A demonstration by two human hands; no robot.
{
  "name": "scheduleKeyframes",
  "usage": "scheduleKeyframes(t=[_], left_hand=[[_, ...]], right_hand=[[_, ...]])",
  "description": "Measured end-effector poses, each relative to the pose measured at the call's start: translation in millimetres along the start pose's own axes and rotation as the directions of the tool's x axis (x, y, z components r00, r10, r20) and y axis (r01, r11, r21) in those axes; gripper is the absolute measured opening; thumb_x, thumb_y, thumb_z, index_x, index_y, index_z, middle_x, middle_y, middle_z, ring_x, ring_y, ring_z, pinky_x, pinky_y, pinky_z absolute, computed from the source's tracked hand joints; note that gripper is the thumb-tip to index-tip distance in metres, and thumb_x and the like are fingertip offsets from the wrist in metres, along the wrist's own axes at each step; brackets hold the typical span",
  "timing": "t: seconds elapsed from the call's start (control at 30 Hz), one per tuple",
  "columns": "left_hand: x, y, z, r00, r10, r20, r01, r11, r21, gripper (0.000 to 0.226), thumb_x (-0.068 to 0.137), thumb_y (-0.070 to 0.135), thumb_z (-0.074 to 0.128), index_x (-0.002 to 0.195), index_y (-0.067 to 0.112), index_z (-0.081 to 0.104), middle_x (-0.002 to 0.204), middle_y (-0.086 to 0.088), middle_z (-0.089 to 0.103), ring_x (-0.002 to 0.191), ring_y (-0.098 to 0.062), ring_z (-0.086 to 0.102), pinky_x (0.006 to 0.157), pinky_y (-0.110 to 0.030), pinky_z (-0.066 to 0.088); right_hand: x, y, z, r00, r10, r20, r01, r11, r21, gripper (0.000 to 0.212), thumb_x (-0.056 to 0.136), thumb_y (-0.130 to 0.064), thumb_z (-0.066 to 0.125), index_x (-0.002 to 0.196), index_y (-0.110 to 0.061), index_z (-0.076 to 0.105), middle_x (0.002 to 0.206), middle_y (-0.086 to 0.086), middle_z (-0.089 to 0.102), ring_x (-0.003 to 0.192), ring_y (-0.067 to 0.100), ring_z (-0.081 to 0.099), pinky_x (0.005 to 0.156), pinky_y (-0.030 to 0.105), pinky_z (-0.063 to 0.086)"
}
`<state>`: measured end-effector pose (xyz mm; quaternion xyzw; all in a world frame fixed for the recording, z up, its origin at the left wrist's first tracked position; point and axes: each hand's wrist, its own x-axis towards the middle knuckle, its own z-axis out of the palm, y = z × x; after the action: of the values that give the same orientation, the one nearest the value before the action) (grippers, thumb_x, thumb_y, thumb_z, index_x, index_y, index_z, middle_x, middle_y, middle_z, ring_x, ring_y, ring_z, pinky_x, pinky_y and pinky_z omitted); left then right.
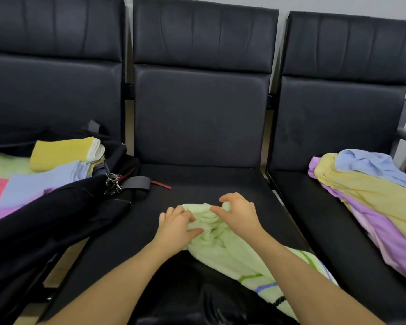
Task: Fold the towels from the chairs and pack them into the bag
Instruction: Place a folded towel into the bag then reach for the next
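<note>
A pale green towel (230, 249) with green, blue and black stripes lies bunched on the middle chair seat (197, 184), trailing toward the lower right. My left hand (177, 227) grips its bunched top end from the left. My right hand (238, 213) pinches the same bunch from the right, fingers curled. A black bag (63, 207) lies open on the left chair, holding folded towels: yellow (61, 152), light blue (40, 184), pink and purple.
A heap of unfolded towels, blue, yellow (361, 188) and purple, lies on the right chair seat. A key ring (113, 181) and grey strap hang at the bag's edge. Three black chair backs stand behind, with an armrest at the far right.
</note>
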<state>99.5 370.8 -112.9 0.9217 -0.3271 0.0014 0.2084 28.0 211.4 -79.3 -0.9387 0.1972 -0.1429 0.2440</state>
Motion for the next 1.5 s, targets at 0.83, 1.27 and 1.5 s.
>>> scheduleKeyframes(t=[0.83, 1.27, 1.5], left_hand=[[-2, 65, -62, 0.977, -0.065, -0.203, -0.138, 0.53, -0.836, 0.013, 0.094, 0.024, 0.057, 0.089, 0.018, 0.067, 0.084, 0.011, 0.067, 0.078, 0.004, 0.059, 0.07, -0.009, 0.045], [12, 45, -99, 0.99, -0.104, -0.096, -0.019, 0.574, -0.818, 0.019, 0.09, 0.03, 0.062, 0.073, 0.026, 0.068, 0.076, 0.008, 0.066, 0.079, -0.01, 0.06, 0.077, -0.029, 0.046], [2, 61, -74, 0.859, -0.065, -0.508, -0.206, 0.864, -0.459, 0.015, 0.087, 0.039, 0.062, 0.077, 0.029, 0.06, 0.077, 0.01, 0.056, 0.087, -0.011, 0.051, 0.079, -0.024, 0.021]], right_hand=[[-23, -41, -80, 0.924, -0.102, -0.37, 0.316, 0.747, 0.585, 0.008, 0.087, -0.012, 0.066, 0.08, -0.016, 0.065, 0.076, -0.006, 0.065, 0.065, 0.001, 0.055, 0.06, 0.013, 0.042], [-22, -35, -69, 0.996, -0.018, -0.086, 0.077, 0.657, 0.75, 0.012, 0.086, -0.001, 0.065, 0.084, -0.011, 0.071, 0.077, -0.001, 0.071, 0.073, 0.009, 0.066, 0.072, 0.028, 0.054], [-20, -38, -62, 0.989, 0.067, -0.131, 0.067, 0.585, 0.808, 0.015, 0.085, -0.001, 0.066, 0.081, -0.015, 0.07, 0.077, 0.006, 0.071, 0.072, 0.016, 0.067, 0.069, 0.031, 0.055]])
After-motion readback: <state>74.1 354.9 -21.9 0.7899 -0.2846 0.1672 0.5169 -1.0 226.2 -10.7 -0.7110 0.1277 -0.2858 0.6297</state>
